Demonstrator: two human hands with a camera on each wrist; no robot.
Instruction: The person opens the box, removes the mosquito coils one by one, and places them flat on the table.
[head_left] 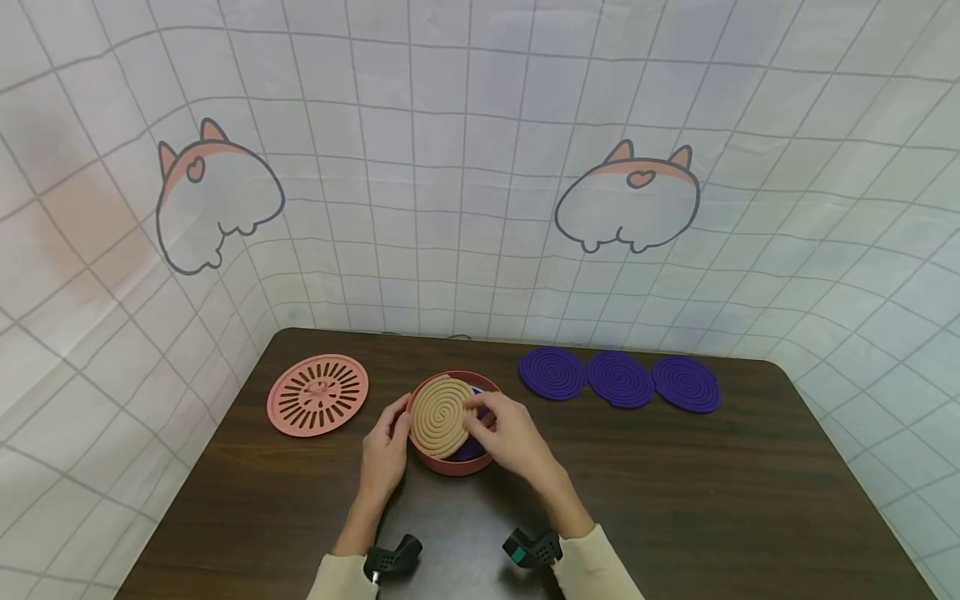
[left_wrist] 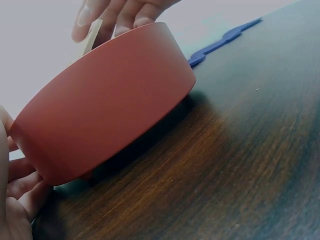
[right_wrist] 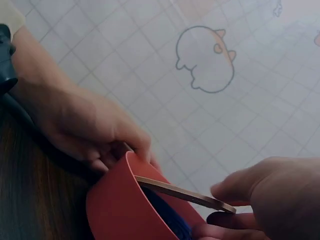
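A round red mosquito coil box point(head_left: 453, 469) stands lidless near the middle of the table. My left hand point(head_left: 384, 454) grips its left side, fingers around the wall and thumb at the rim. With thumb and fingers, my right hand point(head_left: 513, 433) pinches the right edge of a tan mosquito coil point(head_left: 437, 419). That coil slants over the box mouth, its left part inside the rim and its right edge raised, as the right wrist view shows. Below it, a dark purple coil point(right_wrist: 167, 212) lies in the box, partly hidden.
A pink slotted lid point(head_left: 318, 387) with a central knob lies at the left. Three purple mosquito coils, the middle one point(head_left: 621, 379) among them, lie in a row at the back right. Behind the dark wooden table point(head_left: 720, 492) hangs a white grid-patterned cloth point(head_left: 450, 208).
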